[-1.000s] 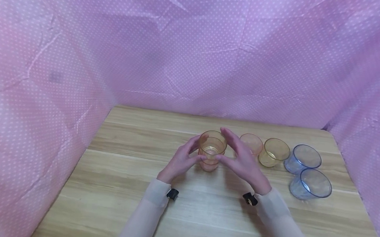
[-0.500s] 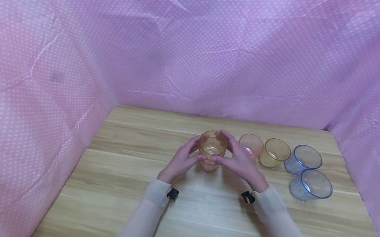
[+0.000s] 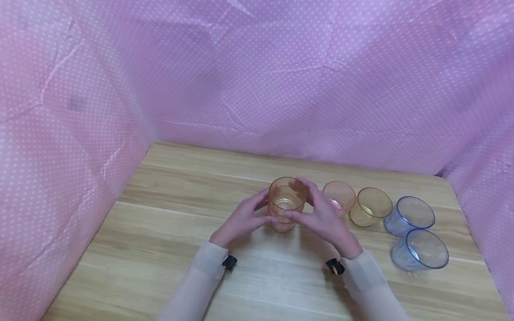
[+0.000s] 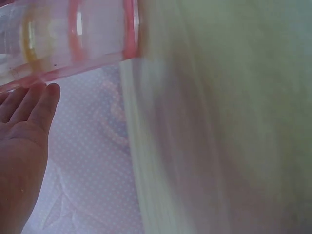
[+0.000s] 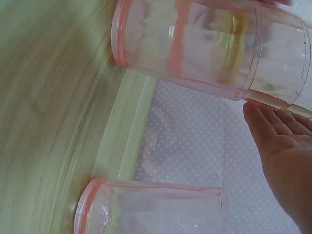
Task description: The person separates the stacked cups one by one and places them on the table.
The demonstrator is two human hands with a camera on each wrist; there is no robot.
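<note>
In the head view, the right hand (image 3: 322, 217) has closed in since a second ago and now cups the stack of clear orange and pink plastic cups (image 3: 285, 204) at the middle of the wooden table (image 3: 187, 235); the left hand (image 3: 244, 215) stays curled against the stack's other side. Four single cups stand to the right: one pink cup (image 3: 339, 194), one yellow cup (image 3: 371, 206), two blue cups (image 3: 410, 215).

The left wrist view shows straight fingers (image 4: 29, 105) just beside the stack (image 4: 73, 36).

The right wrist view shows the stack (image 5: 209, 48), the pink cup (image 5: 151, 209) and an open palm (image 5: 282, 141).
</note>
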